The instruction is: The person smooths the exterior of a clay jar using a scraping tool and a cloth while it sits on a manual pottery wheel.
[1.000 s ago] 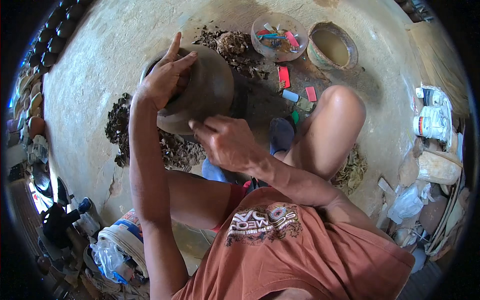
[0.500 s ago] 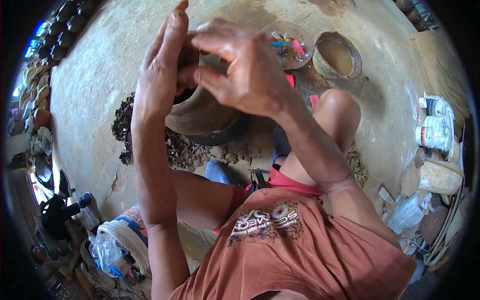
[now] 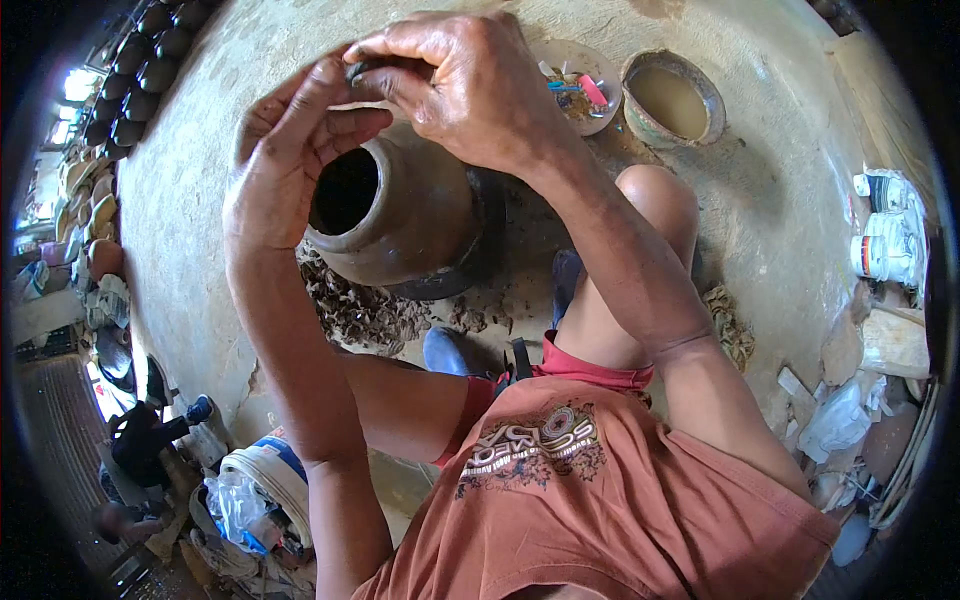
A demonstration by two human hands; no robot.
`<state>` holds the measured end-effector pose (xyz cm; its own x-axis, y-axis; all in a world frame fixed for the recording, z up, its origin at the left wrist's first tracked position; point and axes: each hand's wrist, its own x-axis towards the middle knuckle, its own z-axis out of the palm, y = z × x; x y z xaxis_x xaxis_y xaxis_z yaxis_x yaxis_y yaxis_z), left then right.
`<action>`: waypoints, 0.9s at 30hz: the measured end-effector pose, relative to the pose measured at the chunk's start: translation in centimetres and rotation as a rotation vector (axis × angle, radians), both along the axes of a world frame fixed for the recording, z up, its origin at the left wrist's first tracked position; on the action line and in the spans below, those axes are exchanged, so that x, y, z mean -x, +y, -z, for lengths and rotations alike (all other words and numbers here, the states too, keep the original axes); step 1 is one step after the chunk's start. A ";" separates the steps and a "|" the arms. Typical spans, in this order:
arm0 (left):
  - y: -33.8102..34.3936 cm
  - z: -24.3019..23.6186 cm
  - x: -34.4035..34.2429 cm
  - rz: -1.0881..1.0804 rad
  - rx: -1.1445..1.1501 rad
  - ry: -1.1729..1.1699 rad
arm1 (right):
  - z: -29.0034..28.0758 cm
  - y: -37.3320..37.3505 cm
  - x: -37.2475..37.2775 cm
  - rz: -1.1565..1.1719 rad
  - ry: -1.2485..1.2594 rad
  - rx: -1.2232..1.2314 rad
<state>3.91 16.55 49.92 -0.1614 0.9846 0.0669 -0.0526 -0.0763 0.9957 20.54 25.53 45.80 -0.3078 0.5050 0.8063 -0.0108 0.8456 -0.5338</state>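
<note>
Both hands are raised together beside the mouth of a wide, rounded clay pot [image 3: 425,215], which lies tilted with its dark opening toward the left. My right hand [image 3: 465,95] pinches a small dark lump [image 3: 357,71], perhaps clay, between thumb and fingertips. Meeting those fingertips is the thumb of my left hand [image 3: 285,150], whose other fingers are loosely bent and apart. Part of the lump is hidden by the fingers. Beneath the pot is a dark rounded support [image 3: 485,210].
Brown clay scraps [image 3: 365,305] lie by the pot. Beyond my right knee stand a basin of murky water [image 3: 675,105] and a plate of small tools [image 3: 598,122]. A white bucket [image 3: 265,480] sits at lower left; dark pots [image 3: 140,75] are stacked far left. A person [image 3: 150,440] is at the left edge.
My left hand has turned from upright, straight fingers to bent ones. Both hands have moved left, uncovering the pot's mouth. My right hand, blurred before, now shows its pinch clearly. The view has shifted slightly.
</note>
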 end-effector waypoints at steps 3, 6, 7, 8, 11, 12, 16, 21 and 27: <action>0.6 0.7 1.0 0.059 0.104 0.062 | 0.3 0.0 -0.4 -0.009 -0.004 0.043; 1.4 1.0 1.0 0.072 0.169 -0.081 | 0.5 0.2 -1.2 0.007 -0.031 0.077; 1.6 1.1 1.0 0.077 0.173 -0.077 | 0.7 0.3 -1.5 0.014 -0.050 0.095; 1.8 1.3 1.0 0.073 0.183 -0.120 | 0.9 0.5 -1.7 0.018 -0.047 0.099; 2.0 2.6 1.7 0.059 0.194 -0.230 | 1.4 0.7 -2.0 -0.071 0.033 0.183; 2.0 3.2 1.9 0.051 0.192 -0.301 | 1.4 0.7 -2.2 -0.096 0.093 0.205; 1.6 3.9 1.9 -0.111 0.052 -0.337 | 2.2 1.6 -1.5 -0.132 0.396 0.324; -3.9 3.6 8.2 -0.516 -0.025 0.112 | 2.7 2.9 -4.3 -0.152 0.322 0.484; -12.3 6.6 17.7 -0.711 0.381 0.469 | 3.0 3.3 -5.9 -0.092 0.116 0.474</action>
<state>-13.75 4.25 43.28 -0.7729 0.6339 -0.0295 0.2950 0.4000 0.8677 26.46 28.79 42.80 -0.2906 0.7993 0.5260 -0.1563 0.5027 -0.8502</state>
